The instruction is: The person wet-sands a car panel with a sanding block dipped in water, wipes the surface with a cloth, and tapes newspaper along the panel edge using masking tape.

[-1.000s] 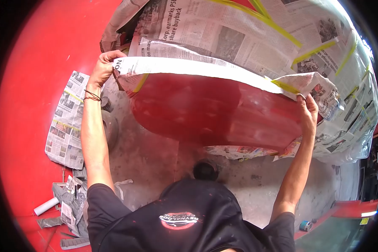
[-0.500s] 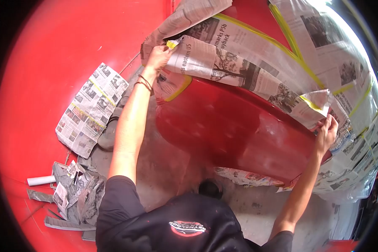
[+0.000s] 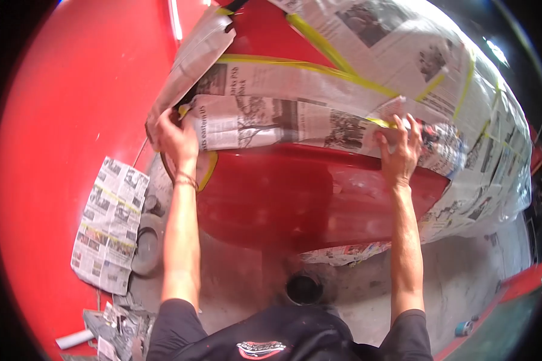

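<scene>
A long folded newspaper strip [image 3: 259, 123] lies across the upper edge of a glossy red car panel [image 3: 265, 192]. At the strip's left end, my left hand [image 3: 177, 141] has its fingers curled on the paper, with the fingertips partly hidden. My right hand [image 3: 401, 150] is spread over the strip's right end, fingertips touching the paper next to a piece of yellow tape [image 3: 379, 122]. Above the strip, more newspaper is fixed down with yellow masking tape [image 3: 283, 62]. A rolled newspaper flap [image 3: 202, 51] sticks up beyond my left hand.
Newspaper and clear plastic cover the car body [image 3: 494, 156] at right. A taped newspaper sheet [image 3: 111, 222] hangs against the red surface at left. Crumpled paper [image 3: 123, 328] and a white roll [image 3: 74, 339] lie below it. A dark round opening [image 3: 303, 289] shows under the panel.
The newspaper strip has come down flatter onto the panel's edge. My right hand has moved left and gone from pinching the paper's corner to spread on it. The view has shifted.
</scene>
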`<state>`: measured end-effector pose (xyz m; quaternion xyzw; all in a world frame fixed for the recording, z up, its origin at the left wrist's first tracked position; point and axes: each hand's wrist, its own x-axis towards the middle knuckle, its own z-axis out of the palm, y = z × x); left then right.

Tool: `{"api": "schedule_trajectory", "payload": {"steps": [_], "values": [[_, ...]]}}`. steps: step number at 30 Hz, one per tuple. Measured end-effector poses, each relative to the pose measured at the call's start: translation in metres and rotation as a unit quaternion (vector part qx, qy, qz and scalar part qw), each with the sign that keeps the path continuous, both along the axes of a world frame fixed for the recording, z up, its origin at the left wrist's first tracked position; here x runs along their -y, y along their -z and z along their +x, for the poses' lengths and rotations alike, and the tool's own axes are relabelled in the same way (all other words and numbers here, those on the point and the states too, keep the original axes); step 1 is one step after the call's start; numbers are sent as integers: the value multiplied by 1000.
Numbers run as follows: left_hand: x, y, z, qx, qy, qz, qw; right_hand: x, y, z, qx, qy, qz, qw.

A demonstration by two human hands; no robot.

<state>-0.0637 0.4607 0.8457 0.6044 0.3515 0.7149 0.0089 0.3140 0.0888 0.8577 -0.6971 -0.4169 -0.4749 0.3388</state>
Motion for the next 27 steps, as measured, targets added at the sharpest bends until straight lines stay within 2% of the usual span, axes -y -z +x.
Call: {"api": "schedule_trajectory", "payload": {"steps": [2, 4, 6, 8, 9, 11, 12, 13, 14, 15, 17, 18, 19, 20, 21, 22, 24, 25, 26, 27], "values": [[46, 3, 7, 41, -26, 58, 997, -4, -2, 2, -24, 17, -18, 999], [143, -5, 35, 41, 34, 68, 996, -7, 3, 9, -52, -10, -17, 998], [197, 3, 66, -162, 203, 102, 960, -6, 5, 11, -32, 4, -17, 999], [239, -1, 108, -324, 250, 133, 903, -4, 2, 8, -45, -7, -2, 999], [244, 0, 129, -358, 289, 136, 877, -3, -2, 7, -56, -14, -12, 998], [244, -8, 159, -399, 241, 153, 871, 4, -8, -5, -71, -23, -9, 997], [239, -15, 173, -418, 231, 151, 866, 12, -14, -19, -41, -9, 41, 998], [238, -15, 182, -410, 160, 193, 877, 20, -11, -30, -45, -18, 79, 996], [227, -15, 187, -415, 198, 208, 863, 40, -4, -47, -64, -29, 113, 991], [219, -12, 192, -408, 254, 263, 836, 57, 18, -59, -41, -6, 144, 989], [205, -5, 200, -396, 287, 325, 809, 90, 87, -95, -139, -33, 193, 971], [220, 18, 246, -388, 324, 370, 780, 129, 203, -132, -272, 11, 140, 952], [216, 24, 260, -376, 318, 394, 776, 151, 272, -158, -327, 80, 141, 931], [217, 35, 276, -367, 316, 408, 774, 190, 324, -193, -415, 158, 79, 892], [222, 48, 290, -366, 323, 417, 767, 229, 367, -233, -585, 214, 9, 783], [226, 62, 303, -365, 332, 422, 760, 250, 426, -283, -641, 322, 44, 695], [235, 83, 331, -366, 345, 435, 747, 289, 512, -394, -734, 438, 161, 494], [240, 93, 341, -369, 350, 441, 739, 293, 584, -459, -714, 536, 201, 402], [243, 101, 351, -374, 355, 449, 730, 305, 622, -517, -760, 502, 314, 270], [247, 106, 360, -378, 359, 456, 721, 310, 630, -568, -737, 542, 356, 191]]}}
